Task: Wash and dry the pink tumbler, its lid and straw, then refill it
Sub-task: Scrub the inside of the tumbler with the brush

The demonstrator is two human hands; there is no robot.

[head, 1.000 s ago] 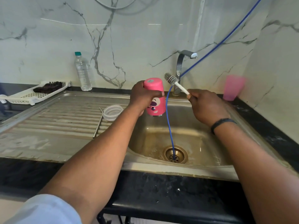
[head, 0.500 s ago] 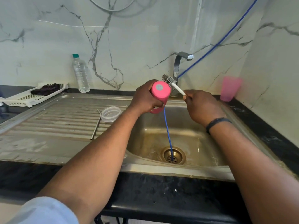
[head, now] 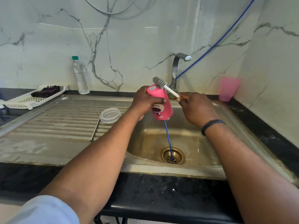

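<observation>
My left hand (head: 144, 101) grips the pink tumbler (head: 161, 107), held upside down and tilted over the sink basin, its base up and its cartoon face toward me. My right hand (head: 194, 107) pinches the white handle of a bottle brush (head: 160, 82), whose grey bristle head lies against the tumbler's upturned base. The clear lid (head: 110, 115) lies on the draining board to the left. Beside it lies the metal straw (head: 95, 126).
The steel sink (head: 186, 170) has a brass drain (head: 172, 155) with a blue hose (head: 168, 136) running into it. The tap (head: 177, 70) stands behind. A pink cup (head: 228, 88) sits at back right, a water bottle (head: 80, 75) and a white tray (head: 24, 101) at back left.
The tumbler has swung from base-toward-me back to a tilted upside-down pose showing its printed face. The brush stays at its base, held by the right hand.
</observation>
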